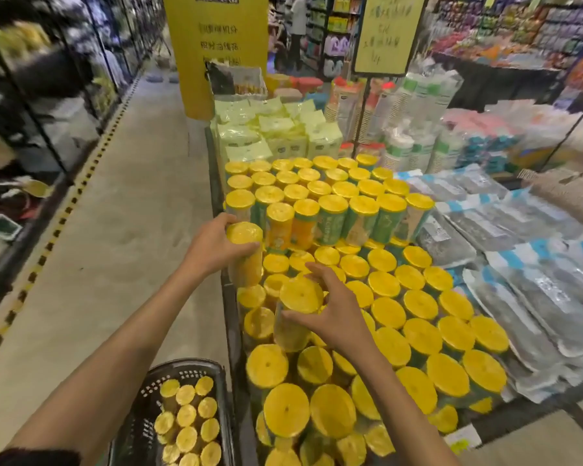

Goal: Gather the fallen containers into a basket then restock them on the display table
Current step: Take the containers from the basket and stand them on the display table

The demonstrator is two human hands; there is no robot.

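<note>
Left hand point(212, 245) grips container point(245, 253); right hand point(334, 314) grips another container point(297, 307).

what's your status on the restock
Left hand grips a container, right hand grips a second container, both at the stacked display. Basket holds more containers. Nothing in the way.

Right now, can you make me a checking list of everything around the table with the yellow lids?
Surface: display table packed with yellow-lidded containers, stacked higher at the back.
Job's things: basket low beside the table, more containers standing inside.
Clutter: pale green packs behind, bagged goods to the right.
Hands: left hand grips a raised container; right hand grips a second container.
Cables: nothing seen.
Surroundings: aisle floor, shelves, yellow pillar.
</note>
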